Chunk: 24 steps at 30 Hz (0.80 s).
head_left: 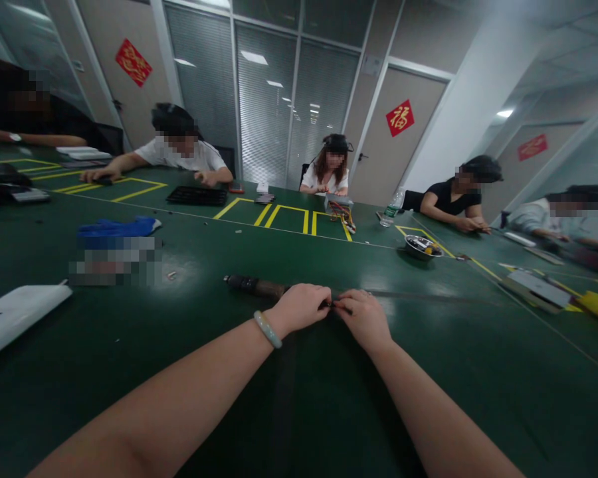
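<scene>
In the head view, a dark cylindrical tool with a black ribbed end lies on its side on the glossy green table, and the other places are given from it. Its right end passes behind the left hand, which wears a pale green bangle at the wrist; whether hand and tool touch cannot be told. Just right of the tool, the left hand's fingers are curled nearly closed, thumb and fingertips meeting at a small dark piece, too small and covered to identify. The right hand pinches the same piece from the other side, its fingers bent and nearly closed, so the two hands' fingertips almost meet. Left of the tool and farther off lies a crumpled blue item; a white packet with a black mark lies nearer the table's left edge. Beyond the tool are a black rectangular tray and, farther right, a grey metal box with coloured wires. Well to its right stand a clear plastic bottle with a green label and a shiny metal bowl of small items. Beyond these, other people sit around the table.
</scene>
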### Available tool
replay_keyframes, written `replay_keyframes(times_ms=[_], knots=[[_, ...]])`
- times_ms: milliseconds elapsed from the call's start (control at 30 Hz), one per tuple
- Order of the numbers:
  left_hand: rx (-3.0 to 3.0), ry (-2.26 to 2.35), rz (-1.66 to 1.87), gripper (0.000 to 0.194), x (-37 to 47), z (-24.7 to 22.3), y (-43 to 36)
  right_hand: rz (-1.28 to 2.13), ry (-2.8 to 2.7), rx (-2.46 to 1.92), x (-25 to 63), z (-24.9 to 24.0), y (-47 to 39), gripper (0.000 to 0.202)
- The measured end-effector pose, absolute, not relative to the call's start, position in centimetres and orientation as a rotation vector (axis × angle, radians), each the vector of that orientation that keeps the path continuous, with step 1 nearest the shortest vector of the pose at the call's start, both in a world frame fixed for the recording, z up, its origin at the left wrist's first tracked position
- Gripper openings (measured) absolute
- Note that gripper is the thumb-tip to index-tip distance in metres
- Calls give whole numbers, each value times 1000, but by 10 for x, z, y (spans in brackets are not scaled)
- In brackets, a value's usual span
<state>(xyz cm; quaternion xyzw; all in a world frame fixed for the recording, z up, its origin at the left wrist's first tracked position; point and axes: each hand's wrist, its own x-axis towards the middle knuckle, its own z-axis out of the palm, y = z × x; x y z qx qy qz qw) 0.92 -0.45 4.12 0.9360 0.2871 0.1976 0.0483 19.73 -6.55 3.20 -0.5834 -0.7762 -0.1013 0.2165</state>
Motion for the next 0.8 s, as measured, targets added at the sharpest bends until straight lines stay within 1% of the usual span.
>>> replay_keyframes(times_ms=[200, 333, 400, 533, 667, 800], knots=[[2888, 900, 599, 16, 9, 42, -7, -212, -2188, -1689, 194, 25, -60, 16], [2892, 807, 707, 36, 9, 46, -11, -266, -2283, -1689, 192, 27, -58, 17], [2895, 747, 795, 42, 8, 48, -13, -289, -2322, -1667, 192, 27, -56, 17], [2902, 697, 889, 40, 4, 50, -12, -287, -2299, -1741, 206, 30, -47, 17], [2881, 707, 919, 43, -2, 49, -8, -271, -2180, -1931, 265, 31, -51, 22], [2846, 744, 858, 48, -3, 43, -3, -222, -1915, -2201, 371, 25, -97, 32]])
